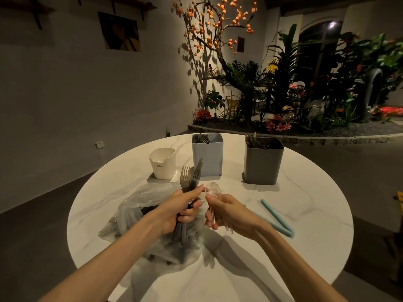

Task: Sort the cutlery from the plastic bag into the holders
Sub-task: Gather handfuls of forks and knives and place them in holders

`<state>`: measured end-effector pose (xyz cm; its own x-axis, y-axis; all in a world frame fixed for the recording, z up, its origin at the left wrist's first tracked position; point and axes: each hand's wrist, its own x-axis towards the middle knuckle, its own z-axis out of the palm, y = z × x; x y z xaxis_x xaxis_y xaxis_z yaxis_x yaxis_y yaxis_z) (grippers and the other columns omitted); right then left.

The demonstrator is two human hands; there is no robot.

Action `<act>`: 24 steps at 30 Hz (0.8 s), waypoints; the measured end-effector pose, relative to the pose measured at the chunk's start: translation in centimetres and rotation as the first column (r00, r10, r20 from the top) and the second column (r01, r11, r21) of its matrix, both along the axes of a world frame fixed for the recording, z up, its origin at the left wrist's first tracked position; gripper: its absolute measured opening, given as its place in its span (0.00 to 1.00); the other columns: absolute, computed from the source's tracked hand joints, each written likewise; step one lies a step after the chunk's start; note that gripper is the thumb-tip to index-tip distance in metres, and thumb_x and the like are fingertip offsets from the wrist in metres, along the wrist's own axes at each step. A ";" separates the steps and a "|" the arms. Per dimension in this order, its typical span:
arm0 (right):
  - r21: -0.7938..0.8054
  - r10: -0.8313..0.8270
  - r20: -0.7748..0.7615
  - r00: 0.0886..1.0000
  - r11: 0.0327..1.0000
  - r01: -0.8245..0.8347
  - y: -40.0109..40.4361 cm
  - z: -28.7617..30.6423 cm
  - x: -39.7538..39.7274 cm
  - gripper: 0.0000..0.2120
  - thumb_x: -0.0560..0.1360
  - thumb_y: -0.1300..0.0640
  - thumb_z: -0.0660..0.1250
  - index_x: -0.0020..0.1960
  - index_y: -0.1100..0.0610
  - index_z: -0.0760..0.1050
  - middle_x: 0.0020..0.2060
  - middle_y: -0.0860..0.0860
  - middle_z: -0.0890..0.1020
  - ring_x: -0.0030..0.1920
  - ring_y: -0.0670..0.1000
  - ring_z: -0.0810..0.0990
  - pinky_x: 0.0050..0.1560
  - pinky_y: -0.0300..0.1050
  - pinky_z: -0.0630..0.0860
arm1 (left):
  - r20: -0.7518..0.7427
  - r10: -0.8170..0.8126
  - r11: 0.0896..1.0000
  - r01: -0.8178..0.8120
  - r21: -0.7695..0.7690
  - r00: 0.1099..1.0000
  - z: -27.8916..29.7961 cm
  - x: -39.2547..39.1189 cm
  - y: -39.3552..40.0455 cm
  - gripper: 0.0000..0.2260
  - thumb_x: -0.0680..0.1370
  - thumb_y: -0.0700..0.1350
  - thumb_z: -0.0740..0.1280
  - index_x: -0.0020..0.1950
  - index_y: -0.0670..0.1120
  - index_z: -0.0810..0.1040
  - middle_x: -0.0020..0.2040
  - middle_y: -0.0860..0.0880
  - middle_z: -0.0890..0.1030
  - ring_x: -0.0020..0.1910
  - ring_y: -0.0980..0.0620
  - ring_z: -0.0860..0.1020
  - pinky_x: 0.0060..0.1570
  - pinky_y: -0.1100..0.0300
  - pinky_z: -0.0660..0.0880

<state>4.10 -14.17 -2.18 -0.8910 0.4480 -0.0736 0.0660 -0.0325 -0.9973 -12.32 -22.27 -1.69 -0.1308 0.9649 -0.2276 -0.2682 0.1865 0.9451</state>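
Working over the round white table [305, 214], we are holding both hands just above its near half. Our left hand [181, 209] is gripping a bundle of dark forks [189, 177], fingers curled tight round the handles, tines pointing up and away. The handles are hanging down over the clear plastic bag [139, 212], which is lying crumpled on the table under and left of that hand, with more dark cutlery showing through it. Our right hand [226, 211] is pinching several clear plastic spoons [212, 188], bowls toward the far side, stems running back under the fingers. The two hands are sitting close together, thumb tips nearly touching. To the right, two pale blue straws [277, 216] are lying on the table surface, ends meeting near the wrist. Farther back, three holders are standing in a row: a low white holder [162, 163] on the left, a pale blue holder [207, 154] in the middle with forks in it, and a dark grey holder [262, 161] on the right with cutlery in it. Beyond the table, an indoor plant bed [294, 101] is standing against the wall.
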 end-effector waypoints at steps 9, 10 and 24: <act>-0.084 0.068 -0.055 0.996 0.994 -0.072 1.3 0.4 -1.0 0.12 0.83 0.54 0.62 0.55 0.58 0.81 0.40 0.57 0.78 0.38 0.50 0.79 0.42 0.41 0.79 | -0.011 0.013 0.997 -0.012 0.082 1.000 1.6 -1.3 0.0 0.13 0.82 0.45 0.65 0.63 0.37 0.75 0.33 0.48 0.69 0.21 0.58 0.60 0.19 0.66 0.55; -0.088 0.078 -0.062 0.995 0.993 -0.083 1.4 0.8 -1.5 0.11 0.83 0.56 0.61 0.57 0.61 0.79 0.42 0.56 0.79 0.38 0.48 0.78 0.41 0.39 0.78 | -0.041 0.008 0.996 -0.005 0.094 0.999 2.1 -1.7 -0.1 0.12 0.82 0.45 0.66 0.60 0.38 0.75 0.32 0.49 0.67 0.22 0.58 0.59 0.20 0.66 0.55; -0.004 -0.284 -0.188 0.940 0.957 0.289 4.9 8.6 -18.7 0.22 0.72 0.48 0.77 0.32 0.52 0.65 0.25 0.48 0.66 0.27 0.46 0.61 0.29 0.39 0.60 | 0.235 0.371 0.889 -0.417 0.188 0.898 6.7 -14.4 -0.5 0.08 0.85 0.43 0.61 0.60 0.41 0.75 0.28 0.51 0.61 0.19 0.58 0.58 0.16 0.66 0.54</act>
<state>-14.56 -9.27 6.46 -0.7218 0.6858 0.0932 -0.1276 0.0005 -0.9918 -26.77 -22.77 4.98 -0.4878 0.8704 -0.0665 -0.4503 -0.1857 0.8733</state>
